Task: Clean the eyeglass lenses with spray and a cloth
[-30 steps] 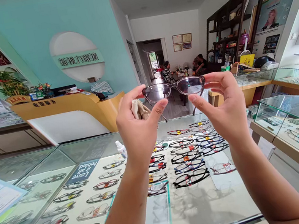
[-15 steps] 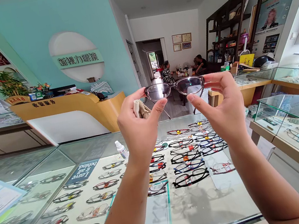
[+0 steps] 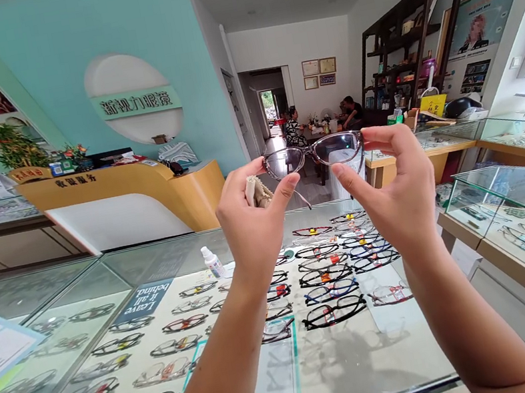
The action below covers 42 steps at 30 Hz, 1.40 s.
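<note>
Held up above the glass counter is a pair of dark-framed eyeglasses (image 3: 309,149), its lenses facing me and its temple arms folding downward behind. My left hand (image 3: 257,218) grips the left end of the frame by the fingertips, and a crumpled beige cloth (image 3: 258,192) is tucked in that same palm. At the opposite end, the fingers of my right hand (image 3: 394,180) pinch the frame near the hinge. The frame tilts slightly, its right side higher. Both thumbs point inward below the lenses.
Many eyeglasses (image 3: 334,311) lie in rows in the glass display counter (image 3: 374,366) below my hands. A small white bottle (image 3: 213,261) stands on it. Another display case (image 3: 523,205) is at right. Behind are a wooden reception desk (image 3: 200,190) and people seated at a table.
Both hands have shifted a little to the right with the eyeglasses. The frame now tilts, with its left end a bit lower than before.
</note>
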Each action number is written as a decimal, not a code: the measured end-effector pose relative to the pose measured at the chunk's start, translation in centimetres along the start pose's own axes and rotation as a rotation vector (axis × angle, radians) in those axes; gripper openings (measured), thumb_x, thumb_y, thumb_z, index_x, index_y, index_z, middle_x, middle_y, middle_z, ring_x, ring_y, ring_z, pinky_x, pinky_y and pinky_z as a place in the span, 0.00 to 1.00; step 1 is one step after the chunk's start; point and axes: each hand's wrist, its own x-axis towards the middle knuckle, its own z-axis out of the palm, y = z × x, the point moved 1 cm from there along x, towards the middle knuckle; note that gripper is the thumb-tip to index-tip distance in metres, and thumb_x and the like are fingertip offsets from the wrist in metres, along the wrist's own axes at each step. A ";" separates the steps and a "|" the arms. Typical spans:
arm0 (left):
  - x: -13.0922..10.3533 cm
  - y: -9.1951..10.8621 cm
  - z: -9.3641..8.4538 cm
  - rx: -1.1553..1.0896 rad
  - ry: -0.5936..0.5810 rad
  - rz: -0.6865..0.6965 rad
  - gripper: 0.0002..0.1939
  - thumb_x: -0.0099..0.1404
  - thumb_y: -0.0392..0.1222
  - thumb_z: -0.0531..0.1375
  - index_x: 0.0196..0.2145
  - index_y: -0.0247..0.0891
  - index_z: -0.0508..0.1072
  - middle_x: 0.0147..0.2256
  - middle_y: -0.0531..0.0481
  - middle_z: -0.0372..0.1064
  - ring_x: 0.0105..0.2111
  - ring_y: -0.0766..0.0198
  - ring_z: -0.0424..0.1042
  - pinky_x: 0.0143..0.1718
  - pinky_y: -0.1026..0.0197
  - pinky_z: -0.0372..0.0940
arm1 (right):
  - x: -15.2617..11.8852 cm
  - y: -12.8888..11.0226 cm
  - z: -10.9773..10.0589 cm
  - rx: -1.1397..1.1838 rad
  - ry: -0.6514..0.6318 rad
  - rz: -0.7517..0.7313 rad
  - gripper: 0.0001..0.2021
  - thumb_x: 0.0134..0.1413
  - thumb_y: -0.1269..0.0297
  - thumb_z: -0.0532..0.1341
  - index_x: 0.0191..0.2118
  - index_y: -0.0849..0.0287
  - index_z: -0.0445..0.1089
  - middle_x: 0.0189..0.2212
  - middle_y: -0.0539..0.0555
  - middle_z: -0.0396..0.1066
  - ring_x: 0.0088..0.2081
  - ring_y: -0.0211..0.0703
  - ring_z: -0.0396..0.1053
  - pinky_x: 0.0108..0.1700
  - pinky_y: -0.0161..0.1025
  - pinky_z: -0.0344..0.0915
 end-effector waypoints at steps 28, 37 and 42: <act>-0.2 0.8 -0.1 0.094 0.120 0.178 0.31 0.64 0.63 0.79 0.56 0.46 0.79 0.50 0.43 0.75 0.53 0.47 0.76 0.51 0.47 0.76 | -0.2 0.7 1.6 0.016 -0.126 0.231 0.20 0.62 0.50 0.69 0.55 0.53 0.73 0.53 0.59 0.82 0.50 0.54 0.80 0.57 0.58 0.74; 0.0 0.9 -0.3 0.081 0.105 0.169 0.32 0.64 0.64 0.79 0.57 0.45 0.79 0.50 0.42 0.76 0.54 0.46 0.76 0.53 0.46 0.75 | -0.2 1.2 2.1 0.038 -0.158 0.223 0.18 0.63 0.51 0.68 0.54 0.53 0.72 0.53 0.59 0.82 0.49 0.53 0.79 0.56 0.57 0.73; 0.0 0.9 -0.3 0.085 0.088 0.144 0.30 0.65 0.65 0.78 0.56 0.47 0.79 0.49 0.43 0.77 0.54 0.46 0.77 0.53 0.45 0.76 | -0.5 1.3 2.2 0.048 -0.110 0.203 0.19 0.64 0.50 0.69 0.54 0.51 0.69 0.52 0.57 0.79 0.48 0.51 0.78 0.54 0.54 0.74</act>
